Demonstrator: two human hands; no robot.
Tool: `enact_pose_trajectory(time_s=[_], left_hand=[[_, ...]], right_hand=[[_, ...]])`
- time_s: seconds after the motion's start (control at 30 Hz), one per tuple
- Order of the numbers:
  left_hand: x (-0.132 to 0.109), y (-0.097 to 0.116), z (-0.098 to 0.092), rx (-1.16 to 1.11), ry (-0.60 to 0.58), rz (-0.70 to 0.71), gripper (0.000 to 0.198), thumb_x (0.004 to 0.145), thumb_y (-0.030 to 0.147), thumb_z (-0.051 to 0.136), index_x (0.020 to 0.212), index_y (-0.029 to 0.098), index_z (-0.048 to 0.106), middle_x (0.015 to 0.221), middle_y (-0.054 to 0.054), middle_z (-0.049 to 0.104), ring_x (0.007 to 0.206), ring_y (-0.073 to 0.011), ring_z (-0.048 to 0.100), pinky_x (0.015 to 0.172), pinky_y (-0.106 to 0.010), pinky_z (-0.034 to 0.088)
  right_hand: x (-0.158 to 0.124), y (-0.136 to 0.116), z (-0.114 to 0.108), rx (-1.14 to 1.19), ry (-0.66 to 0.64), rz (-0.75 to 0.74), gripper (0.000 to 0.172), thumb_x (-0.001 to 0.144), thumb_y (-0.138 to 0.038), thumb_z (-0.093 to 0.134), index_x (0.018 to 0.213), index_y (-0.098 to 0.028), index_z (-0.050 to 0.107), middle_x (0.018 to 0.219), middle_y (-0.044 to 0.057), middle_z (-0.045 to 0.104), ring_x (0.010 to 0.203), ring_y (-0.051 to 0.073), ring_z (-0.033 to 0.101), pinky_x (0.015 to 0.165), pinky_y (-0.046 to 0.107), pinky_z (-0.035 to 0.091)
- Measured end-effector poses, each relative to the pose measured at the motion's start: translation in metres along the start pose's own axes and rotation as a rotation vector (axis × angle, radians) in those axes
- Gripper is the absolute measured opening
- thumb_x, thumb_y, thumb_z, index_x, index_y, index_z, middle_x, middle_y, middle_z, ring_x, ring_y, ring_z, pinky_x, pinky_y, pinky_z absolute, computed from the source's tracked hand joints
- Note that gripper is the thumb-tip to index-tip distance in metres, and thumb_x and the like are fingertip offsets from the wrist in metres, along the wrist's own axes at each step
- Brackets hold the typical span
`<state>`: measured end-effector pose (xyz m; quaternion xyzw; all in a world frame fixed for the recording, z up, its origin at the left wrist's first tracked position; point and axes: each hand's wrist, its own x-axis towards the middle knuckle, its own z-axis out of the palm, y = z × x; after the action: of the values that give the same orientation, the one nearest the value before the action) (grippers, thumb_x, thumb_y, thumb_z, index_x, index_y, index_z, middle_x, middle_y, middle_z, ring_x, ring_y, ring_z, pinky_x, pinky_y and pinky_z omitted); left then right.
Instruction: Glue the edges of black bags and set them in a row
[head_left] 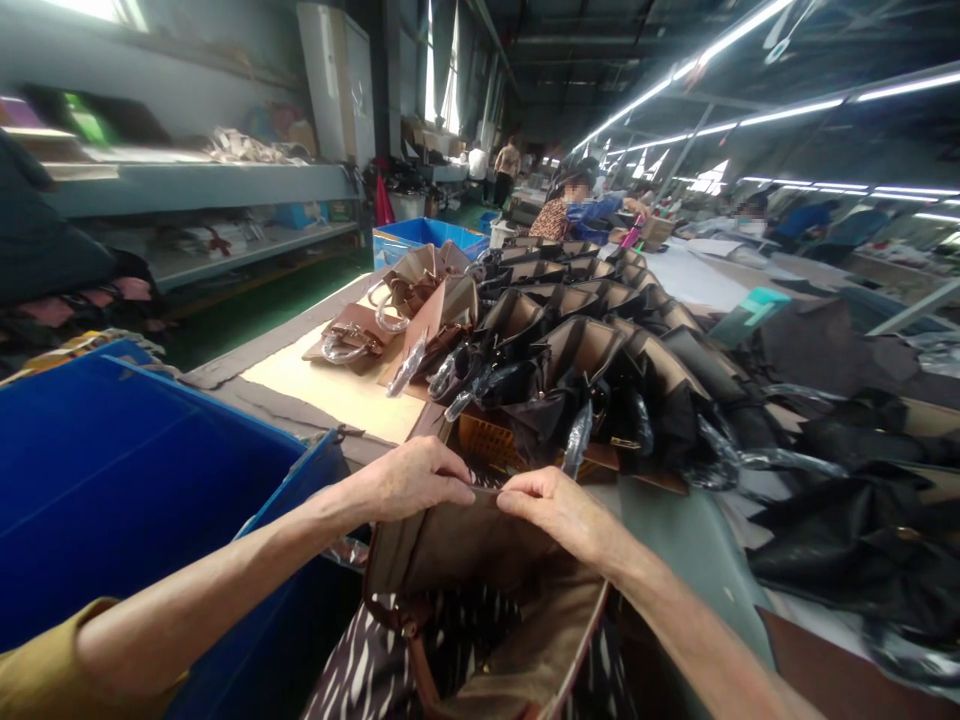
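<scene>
The bag [465,560], brown and open at the top, sits low in the middle of the view, just in front of the near edge of the table [337,395] and over a dark cloth [360,665] with pale streaks. The left hand [416,478] pinches the far rim of the bag between thumb and fingertips, and the right hand [559,510] pinches the same rim just beside it, with the two thumbs nearly touching. Just beyond the hands an orange basket [487,440] stands on the table. Behind it a long row of bags [592,345], dark and brown, with wrapped handles, runs away along the table. A blue bin [112,480] stands close on the left, next to the left forearm. Further left are grey shelves [195,185], a blue box [427,235] lies beyond the row, and people [574,205] work far down the hall.
</scene>
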<state>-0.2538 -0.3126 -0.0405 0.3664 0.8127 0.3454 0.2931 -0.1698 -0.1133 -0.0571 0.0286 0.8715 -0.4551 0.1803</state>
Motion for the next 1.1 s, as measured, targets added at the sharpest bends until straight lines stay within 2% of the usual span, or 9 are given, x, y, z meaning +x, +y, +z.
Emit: enact_pose_trajectory(time_s=[0.13, 0.23, 0.33, 0.43, 0.53, 0.67, 0.83, 0.97, 1.1], left_hand=[[0.001, 0.001, 0.000, 0.009, -0.014, -0.005, 0.024, 0.072, 0.035, 0.053, 0.078, 0.018, 0.070, 0.060, 0.004, 0.052, 0.060, -0.0114, 0.044, 0.053, -0.020, 0.028], [0.001, 0.002, 0.000, 0.023, -0.012, -0.009, 0.024, 0.072, 0.035, 0.053, 0.077, 0.019, 0.070, 0.057, 0.005, 0.049, 0.058, -0.0107, 0.042, 0.051, -0.020, 0.026], [0.003, 0.003, 0.001, 0.051, -0.006, -0.029, 0.026, 0.072, 0.036, 0.053, 0.079, 0.018, 0.070, 0.058, 0.004, 0.050, 0.059, -0.0112, 0.042, 0.051, -0.020, 0.026], [0.004, 0.003, 0.003, 0.069, -0.012, -0.029, 0.030, 0.073, 0.039, 0.052, 0.080, 0.017, 0.070, 0.058, 0.004, 0.049, 0.058, -0.0108, 0.040, 0.051, -0.020, 0.026], [0.003, 0.004, 0.004, 0.072, -0.010, -0.020, 0.031, 0.074, 0.041, 0.051, 0.075, 0.016, 0.068, 0.056, 0.004, 0.044, 0.056, -0.0101, 0.038, 0.049, -0.020, 0.024], [-0.001, 0.007, 0.005, 0.080, 0.027, -0.034, 0.035, 0.077, 0.043, 0.048, 0.060, 0.015, 0.058, 0.052, 0.005, 0.034, 0.053, -0.0088, 0.033, 0.047, -0.021, 0.022], [-0.003, 0.014, 0.007, 0.089, 0.056, -0.043, 0.037, 0.079, 0.042, 0.043, 0.054, 0.015, 0.047, 0.053, 0.004, 0.030, 0.052, -0.0083, 0.029, 0.046, -0.021, 0.021], [-0.002, 0.013, 0.008, 0.104, 0.066, -0.037, 0.036, 0.078, 0.040, 0.044, 0.053, 0.015, 0.044, 0.052, 0.004, 0.031, 0.051, -0.0081, 0.030, 0.047, -0.021, 0.021], [0.002, 0.009, 0.010, 0.105, 0.053, -0.040, 0.034, 0.077, 0.039, 0.044, 0.053, 0.015, 0.045, 0.051, 0.005, 0.030, 0.051, -0.0080, 0.029, 0.047, -0.021, 0.021]], right_hand=[[0.002, 0.007, -0.001, 0.116, -0.058, 0.028, 0.026, 0.075, -0.039, 0.057, 0.069, -0.015, 0.065, 0.050, -0.006, 0.039, 0.050, 0.010, 0.031, 0.047, 0.024, 0.021], [0.003, 0.010, -0.003, 0.214, -0.093, 0.047, 0.024, 0.072, -0.038, 0.061, 0.074, -0.015, 0.067, 0.054, -0.005, 0.047, 0.053, 0.010, 0.037, 0.051, 0.023, 0.026], [0.003, 0.011, -0.005, 0.309, -0.101, 0.062, 0.030, 0.069, -0.042, 0.064, 0.081, -0.015, 0.068, 0.063, -0.002, 0.057, 0.063, 0.014, 0.048, 0.061, 0.024, 0.034], [0.002, 0.011, -0.007, 0.364, -0.092, 0.062, 0.039, 0.070, -0.050, 0.063, 0.083, -0.013, 0.066, 0.069, 0.001, 0.060, 0.069, 0.016, 0.051, 0.068, 0.027, 0.037], [0.000, 0.010, -0.006, 0.366, -0.069, 0.053, 0.039, 0.072, -0.053, 0.060, 0.073, -0.014, 0.063, 0.062, -0.001, 0.054, 0.062, 0.014, 0.046, 0.061, 0.026, 0.034], [0.000, 0.007, -0.001, 0.329, -0.026, 0.037, 0.039, 0.073, -0.051, 0.057, 0.057, -0.016, 0.050, 0.053, -0.006, 0.038, 0.053, 0.010, 0.032, 0.051, 0.024, 0.023], [0.001, 0.007, 0.004, 0.225, 0.020, 0.035, 0.042, 0.076, -0.050, 0.051, 0.053, -0.019, 0.037, 0.050, -0.007, 0.027, 0.050, 0.009, 0.023, 0.047, 0.025, 0.017], [0.001, 0.006, 0.005, 0.108, 0.059, 0.049, 0.041, 0.079, -0.049, 0.048, 0.053, -0.020, 0.032, 0.049, -0.007, 0.023, 0.048, 0.009, 0.021, 0.045, 0.026, 0.014], [-0.002, 0.002, 0.006, 0.000, 0.108, 0.051, 0.040, 0.081, -0.047, 0.044, 0.053, -0.020, 0.034, 0.050, -0.006, 0.025, 0.049, 0.010, 0.026, 0.046, 0.026, 0.016]])
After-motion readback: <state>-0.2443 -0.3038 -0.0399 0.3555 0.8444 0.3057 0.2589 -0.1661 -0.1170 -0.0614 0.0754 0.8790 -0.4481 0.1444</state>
